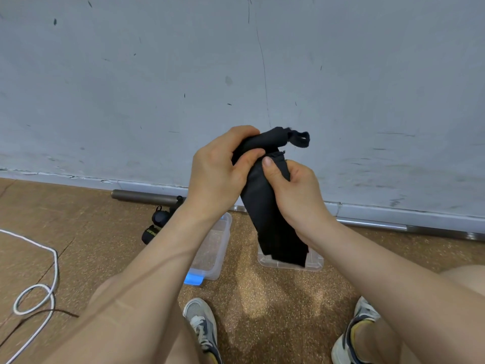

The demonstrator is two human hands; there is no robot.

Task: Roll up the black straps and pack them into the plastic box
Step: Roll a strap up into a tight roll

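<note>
We hold the black strap [265, 206] in both hands at mid-frame, above the floor [262, 298].

Our left hand [217, 174] curls its fingers over the bunched upper end, thumb pressed into the fabric. Our right hand [299, 195] clamps the strap just below, thumb on the front and fingers wrapped behind. A frayed loop [300, 139] sticks out at the bundle's upper right, and the loose tail hangs in front of a clear plastic tray [315, 264]. A clear plastic box [215, 245] with a blue latch [194, 279] sits left of it, partly under our forearm. A metal bar [144, 195] lies along the wall [157, 74]; a white cord [49, 258] coils at lower left; our shoes [202, 327] show at the bottom.
</note>
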